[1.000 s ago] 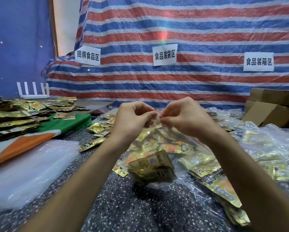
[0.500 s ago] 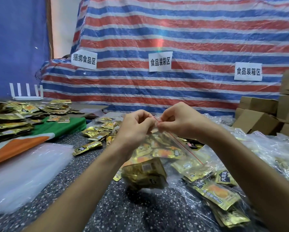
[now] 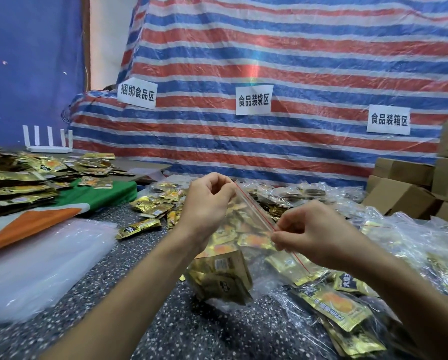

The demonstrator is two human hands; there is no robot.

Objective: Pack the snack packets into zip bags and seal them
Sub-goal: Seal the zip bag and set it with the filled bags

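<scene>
A clear zip bag [image 3: 246, 216] with a red zip strip hangs in the air over the speckled table [image 3: 165, 328]. Gold snack packets [image 3: 220, 276] fill its lower part. My left hand [image 3: 207, 203] pinches the strip's upper left end. My right hand [image 3: 308, 232] pinches the strip lower and to the right, so the strip slants down between them. Loose gold packets [image 3: 152, 206] lie behind the bag.
Empty clear bags [image 3: 41, 261] are stacked at the left, by an orange and green cloth [image 3: 36, 222] bearing a packet pile [image 3: 12, 183]. Filled bags [image 3: 412, 255] crowd the right side. Cardboard boxes [image 3: 410, 193] stand at the far right. A striped tarp with paper labels hangs behind.
My right hand has slid rightward and down along the red zip strip, away from my left hand, which stays on the upper end. The bag's top now slants.
</scene>
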